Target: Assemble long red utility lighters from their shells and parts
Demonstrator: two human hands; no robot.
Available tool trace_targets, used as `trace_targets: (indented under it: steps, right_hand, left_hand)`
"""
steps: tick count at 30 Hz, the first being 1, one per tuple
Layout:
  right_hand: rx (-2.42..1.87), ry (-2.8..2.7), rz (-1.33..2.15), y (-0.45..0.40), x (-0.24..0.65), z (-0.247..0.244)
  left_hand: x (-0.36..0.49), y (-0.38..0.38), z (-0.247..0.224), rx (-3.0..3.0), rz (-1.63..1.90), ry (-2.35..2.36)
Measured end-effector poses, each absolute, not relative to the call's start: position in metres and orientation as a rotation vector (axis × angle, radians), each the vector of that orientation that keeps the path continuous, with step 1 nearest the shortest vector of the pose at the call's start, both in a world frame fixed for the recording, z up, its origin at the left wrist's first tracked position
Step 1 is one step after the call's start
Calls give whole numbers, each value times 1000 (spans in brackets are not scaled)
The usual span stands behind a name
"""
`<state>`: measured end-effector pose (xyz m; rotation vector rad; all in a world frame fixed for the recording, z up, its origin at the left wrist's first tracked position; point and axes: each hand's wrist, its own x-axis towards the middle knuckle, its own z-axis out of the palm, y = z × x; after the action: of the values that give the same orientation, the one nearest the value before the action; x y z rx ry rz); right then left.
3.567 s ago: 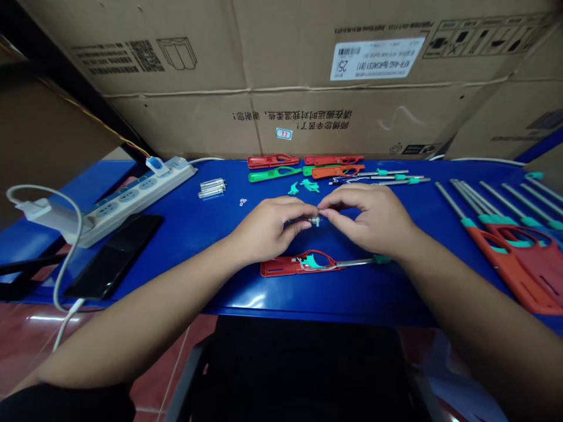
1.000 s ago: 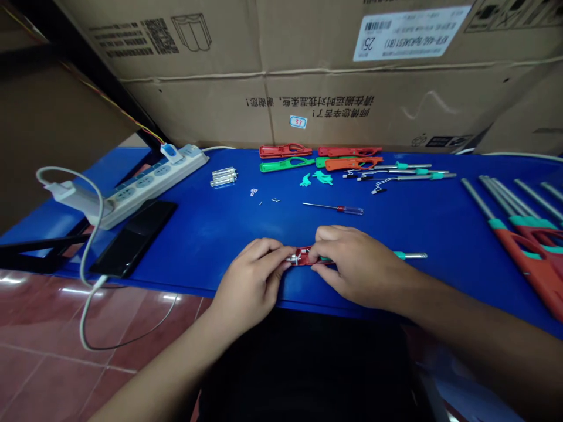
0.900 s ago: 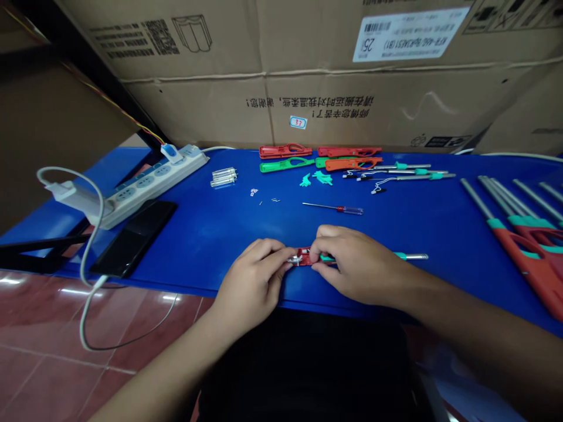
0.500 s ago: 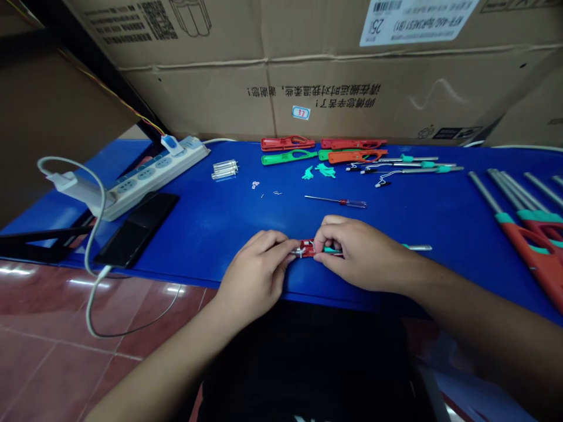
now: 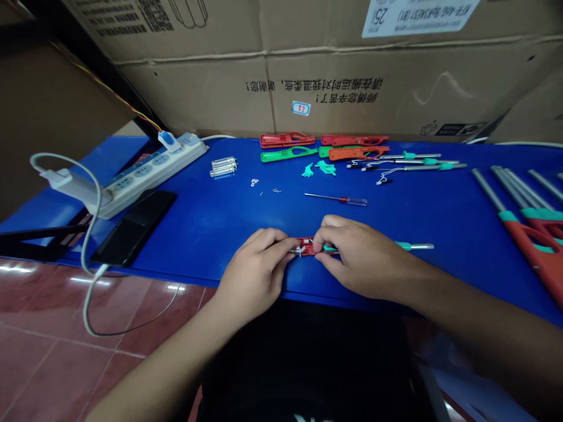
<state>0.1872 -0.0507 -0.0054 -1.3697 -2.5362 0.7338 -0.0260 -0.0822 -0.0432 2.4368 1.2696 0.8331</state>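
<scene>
At the table's near edge, an open red lighter casing [image 5: 308,245] lies between my two hands. My left hand [image 5: 259,272] is closed around its left end, where a small metal-tipped part [image 5: 299,251] shows by the fingertips. The thumb and forefinger of my right hand [image 5: 356,249] are pinched together over the right part of the casing; fine white wire seems to run by them, but the exact piece is hidden. Beyond the right hand sticks out a metal lighter tube [image 5: 422,247] with a teal collar [image 5: 403,245].
On the blue table [image 5: 211,217] lie a screwdriver [image 5: 354,201], teal triggers [image 5: 326,168], a green casing [image 5: 288,154], clear fuel tanks [image 5: 223,166] and wired metal tubes [image 5: 422,167]. Assembled lighters [image 5: 530,234] are at right. A power strip [image 5: 149,176] and phone [image 5: 136,225] sit left; a cardboard box [image 5: 211,99] stands behind.
The view has shifted very slightly. Both hands keep the same hold on the red casing, with barely any finger movement visible.
</scene>
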Motion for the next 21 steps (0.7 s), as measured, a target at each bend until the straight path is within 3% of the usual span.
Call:
trace_targets:
  steps: [7, 17, 21]
  right_hand:
    - [-1355, -2545, 733, -49, 188, -3]
    - [-1318, -2735, 411, -52, 186, -5]
    - [-1361, -2687, 472, -52, 184, -5]
  left_hand:
    - [-26, -82, -45, 2435, 840, 1278]
    - [-26, -84, -44, 2438, 829, 1302]
    - [-26, -83, -45, 2434, 818, 1300]
